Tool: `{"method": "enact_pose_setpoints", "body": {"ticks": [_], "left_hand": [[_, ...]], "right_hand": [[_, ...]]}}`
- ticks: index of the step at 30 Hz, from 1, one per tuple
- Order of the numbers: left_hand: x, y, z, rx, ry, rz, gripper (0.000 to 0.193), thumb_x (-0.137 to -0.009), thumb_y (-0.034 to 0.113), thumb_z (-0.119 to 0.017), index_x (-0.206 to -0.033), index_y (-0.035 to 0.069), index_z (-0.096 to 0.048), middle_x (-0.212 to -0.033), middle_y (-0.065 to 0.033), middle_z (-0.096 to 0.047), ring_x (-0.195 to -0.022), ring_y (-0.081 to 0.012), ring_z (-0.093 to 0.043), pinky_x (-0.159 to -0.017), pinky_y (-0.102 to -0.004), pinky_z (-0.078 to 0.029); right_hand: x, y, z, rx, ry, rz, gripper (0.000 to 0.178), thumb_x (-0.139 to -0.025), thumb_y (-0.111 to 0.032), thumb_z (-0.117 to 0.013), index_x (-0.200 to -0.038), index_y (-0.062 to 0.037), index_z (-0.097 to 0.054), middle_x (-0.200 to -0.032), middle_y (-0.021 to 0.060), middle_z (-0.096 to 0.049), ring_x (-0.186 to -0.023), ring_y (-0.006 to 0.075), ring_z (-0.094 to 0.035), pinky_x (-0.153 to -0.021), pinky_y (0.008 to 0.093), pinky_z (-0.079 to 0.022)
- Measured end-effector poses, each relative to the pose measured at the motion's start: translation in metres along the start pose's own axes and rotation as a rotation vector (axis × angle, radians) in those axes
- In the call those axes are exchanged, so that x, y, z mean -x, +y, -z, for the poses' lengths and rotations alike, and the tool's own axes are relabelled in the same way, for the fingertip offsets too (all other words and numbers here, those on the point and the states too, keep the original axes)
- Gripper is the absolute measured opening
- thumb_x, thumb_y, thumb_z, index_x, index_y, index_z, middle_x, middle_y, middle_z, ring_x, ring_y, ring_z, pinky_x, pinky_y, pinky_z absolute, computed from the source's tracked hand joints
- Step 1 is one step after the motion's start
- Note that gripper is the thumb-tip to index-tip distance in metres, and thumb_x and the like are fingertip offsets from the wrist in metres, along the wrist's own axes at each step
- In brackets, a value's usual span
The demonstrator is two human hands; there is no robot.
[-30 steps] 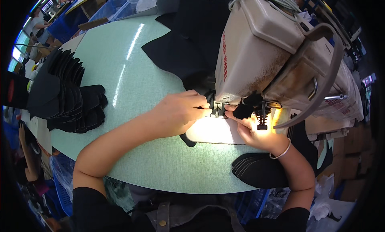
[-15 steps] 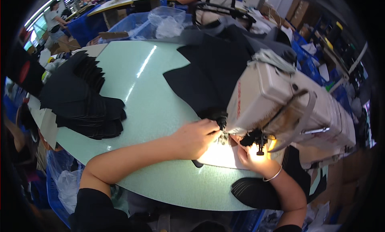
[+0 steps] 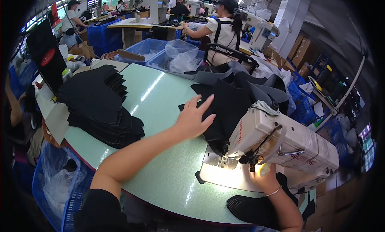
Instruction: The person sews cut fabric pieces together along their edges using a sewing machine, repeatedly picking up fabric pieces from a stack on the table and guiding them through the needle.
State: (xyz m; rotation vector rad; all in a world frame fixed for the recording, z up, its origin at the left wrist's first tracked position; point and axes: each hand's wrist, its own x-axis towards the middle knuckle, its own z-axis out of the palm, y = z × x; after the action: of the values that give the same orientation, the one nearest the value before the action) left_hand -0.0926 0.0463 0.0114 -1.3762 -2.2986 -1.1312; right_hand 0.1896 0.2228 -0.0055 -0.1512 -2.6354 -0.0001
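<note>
My left hand (image 3: 194, 119) is open, fingers spread, at the near left edge of a heap of black fabric pieces (image 3: 230, 97) behind the sewing machine (image 3: 276, 139). It holds nothing that I can see; whether its fingertips touch the fabric I cannot tell. Under the machine's arm, my right hand (image 3: 262, 178) is beside the lit metal bed plate (image 3: 224, 176), and the machine parts hide its fingers. A fan of black cut pieces (image 3: 246, 207) lies near my right forearm. At the left of the pale green table (image 3: 160, 163) stands a tall stack of black cut pieces (image 3: 98, 105).
Blue crates (image 3: 150, 51) with clear plastic bags stand beyond the table, and another blue crate (image 3: 50, 184) is at its near left. A person (image 3: 224, 31) sits at the far side, with more sewing machines (image 3: 154, 9) behind.
My left hand has left the needle area, moving up and away to the fabric heap with its fingers spreading. My right hand has drawn slightly right. The view has tilted up, showing more of the room.
</note>
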Motion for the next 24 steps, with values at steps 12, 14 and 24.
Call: {"method": "enact_pose_setpoints", "body": {"ticks": [12, 14, 24], "left_hand": [[-0.182, -0.048, -0.138, -0.09, -0.516, 0.298, 0.122, -0.054, 0.081, -0.065, -0.147, 0.044, 0.004, -0.154, -0.0229, 0.011, -0.137, -0.0528, -0.011, -0.105, -0.0684, -0.014], [-0.195, -0.043, -0.166, -0.127, -0.565, 0.214, 0.113, -0.058, 0.082, -0.061, -0.148, 0.042, -0.006, -0.154, -0.0227, 0.008, -0.135, -0.0545, -0.017, -0.104, -0.0681, -0.016], [-0.2, -0.002, -0.224, -0.105, -0.545, -0.002, 0.052, -0.087, 0.052, -0.047, -0.105, 0.008, -0.069, -0.11, -0.0156, -0.063, -0.106, -0.0314, -0.059, -0.089, -0.0415, -0.047]], "right_hand": [[-0.059, 0.077, -0.039, 0.058, 0.048, -0.246, 0.053, -0.075, -0.02, -0.064, -0.127, -0.0112, -0.055, -0.12, 0.0215, -0.053, -0.116, 0.0397, -0.048, -0.099, 0.054, -0.035], [-0.063, 0.085, -0.042, 0.209, 0.115, -0.19, 0.055, -0.076, -0.021, -0.064, -0.129, -0.0115, -0.054, -0.122, 0.0223, -0.051, -0.119, 0.0403, -0.046, -0.101, 0.0553, -0.033], [-0.139, 0.148, -0.05, 0.229, -0.026, -0.332, 0.073, -0.079, -0.027, -0.063, -0.145, -0.024, -0.032, -0.119, 0.0245, -0.05, -0.123, 0.0496, -0.036, -0.103, 0.0651, -0.023]]}}
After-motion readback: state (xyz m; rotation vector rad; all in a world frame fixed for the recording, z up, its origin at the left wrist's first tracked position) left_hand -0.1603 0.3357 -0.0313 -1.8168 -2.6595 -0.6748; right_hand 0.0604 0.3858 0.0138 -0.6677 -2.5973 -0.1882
